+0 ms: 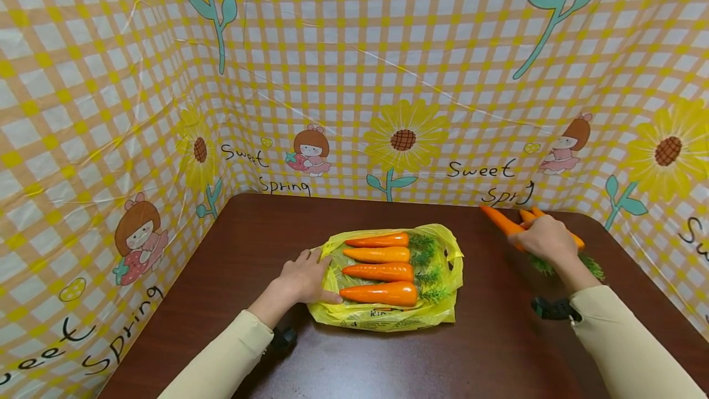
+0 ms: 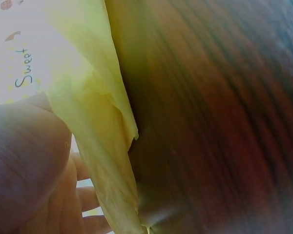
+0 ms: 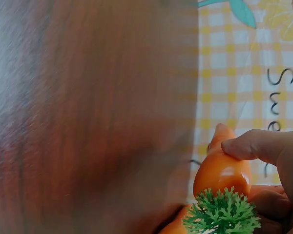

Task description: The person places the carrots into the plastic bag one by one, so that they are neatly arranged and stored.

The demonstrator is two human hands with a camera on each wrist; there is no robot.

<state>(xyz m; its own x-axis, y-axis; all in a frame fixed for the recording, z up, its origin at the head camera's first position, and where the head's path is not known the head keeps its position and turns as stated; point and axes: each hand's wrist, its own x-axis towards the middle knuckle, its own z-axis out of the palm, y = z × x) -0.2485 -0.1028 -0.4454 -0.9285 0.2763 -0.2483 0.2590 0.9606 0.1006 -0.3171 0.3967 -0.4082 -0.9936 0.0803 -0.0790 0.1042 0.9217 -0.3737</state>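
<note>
A yellow plastic bag [image 1: 448,251] lies flat in the middle of the brown table [image 1: 487,350], with several orange carrots [image 1: 382,294] with green tops laid side by side on it. My left hand [image 1: 303,278] rests flat on the bag's left edge, fingers straight; in the left wrist view the palm [image 2: 24,161] lies beside the yellow bag [image 2: 97,122]. My right hand [image 1: 545,237] grips a carrot [image 1: 500,220] at the back right of the table, among other loose carrots [image 1: 530,215]. In the right wrist view the fingers [image 3: 263,146] curl around the carrot [image 3: 222,171] above its green top [image 3: 222,212].
Yellow checked cloth walls [image 1: 388,79] with sunflowers close in the table on the left, back and right. Green carrot tops [image 1: 594,266] lie by the right wrist. Bare tabletop runs along the front edge and to the left of the bag.
</note>
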